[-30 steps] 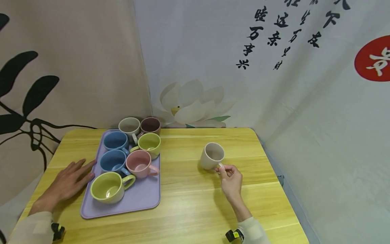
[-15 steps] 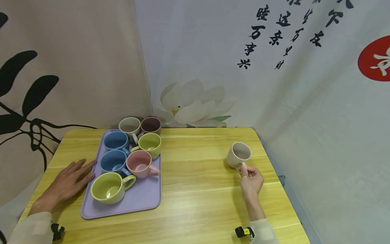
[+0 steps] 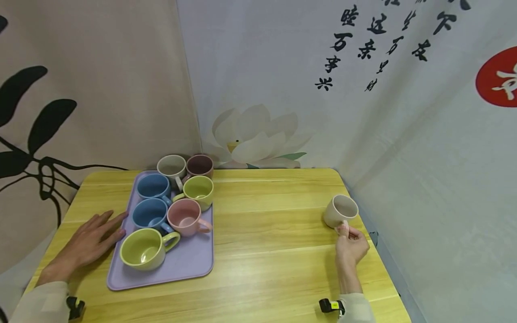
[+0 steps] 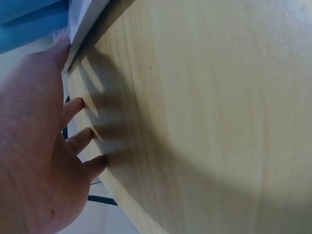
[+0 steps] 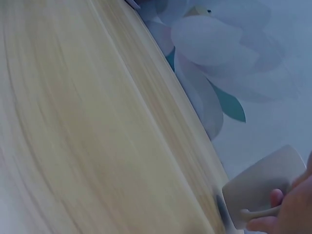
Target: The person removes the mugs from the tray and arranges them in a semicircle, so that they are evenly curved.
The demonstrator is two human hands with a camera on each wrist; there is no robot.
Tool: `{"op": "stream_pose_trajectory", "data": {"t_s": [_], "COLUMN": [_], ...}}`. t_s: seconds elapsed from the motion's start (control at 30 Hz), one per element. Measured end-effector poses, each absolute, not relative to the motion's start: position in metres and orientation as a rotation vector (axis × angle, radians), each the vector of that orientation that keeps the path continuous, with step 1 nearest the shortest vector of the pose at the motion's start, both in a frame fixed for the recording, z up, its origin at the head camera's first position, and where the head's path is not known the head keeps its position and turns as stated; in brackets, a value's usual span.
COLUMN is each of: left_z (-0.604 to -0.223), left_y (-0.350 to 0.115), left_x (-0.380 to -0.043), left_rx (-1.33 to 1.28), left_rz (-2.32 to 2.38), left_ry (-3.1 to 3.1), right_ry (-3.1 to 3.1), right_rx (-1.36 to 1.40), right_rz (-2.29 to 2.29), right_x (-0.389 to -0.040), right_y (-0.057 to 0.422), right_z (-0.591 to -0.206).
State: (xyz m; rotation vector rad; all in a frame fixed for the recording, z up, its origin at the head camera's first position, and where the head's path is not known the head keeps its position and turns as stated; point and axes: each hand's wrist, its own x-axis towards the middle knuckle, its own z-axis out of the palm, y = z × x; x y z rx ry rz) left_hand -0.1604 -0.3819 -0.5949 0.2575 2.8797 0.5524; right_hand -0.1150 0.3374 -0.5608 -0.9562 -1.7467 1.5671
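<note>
My right hand [image 3: 352, 247] pinches the handle of an off-white mug [image 3: 340, 211] near the table's right edge. In the right wrist view the mug [image 5: 263, 183] stands upright, its base at or just over the wood; I cannot tell whether it touches. My left hand [image 3: 86, 242] lies with fingers spread at the left rim of a purple tray [image 3: 187, 262], its thumb side touching the rim. The left wrist view shows the left hand's fingertips [image 4: 87, 134] down on the tabletop. Nothing is gripped by the left hand.
On the tray stand two blue mugs [image 3: 150, 213], two yellow-green mugs [image 3: 141, 251], a pink mug [image 3: 185, 217], a grey-white mug [image 3: 171, 166] and a dark purple mug [image 3: 199, 165]. A printed curtain [image 3: 258, 89] hangs right behind the wooden table [image 3: 258, 278].
The right hand has moved to the right with the off-white mug, from mid-right of the table to near its right edge, and slightly nearer me at the end. The left hand and tray stay put.
</note>
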Motion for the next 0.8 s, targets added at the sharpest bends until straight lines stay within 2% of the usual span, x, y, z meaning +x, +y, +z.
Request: {"op": "stream_pose_trajectory", "data": {"t_s": [0.43, 0.8], "left_z": [-0.594, -0.595], "left_y": [-0.38, -0.382], "left_x": [-0.16, -0.16], "left_rx": [0.252, 0.23], "left_rz": [0.556, 0.554], "left_ry": [2.874, 2.865], "right_ry": [-1.743, -1.658], "right_rx": [-1.099, -1.118], "right_rz": [1.397, 1.342], "right_x": [-0.101, -0.101], "right_y": [0.362, 0.36], "right_z": [-0.566, -0.571]}}
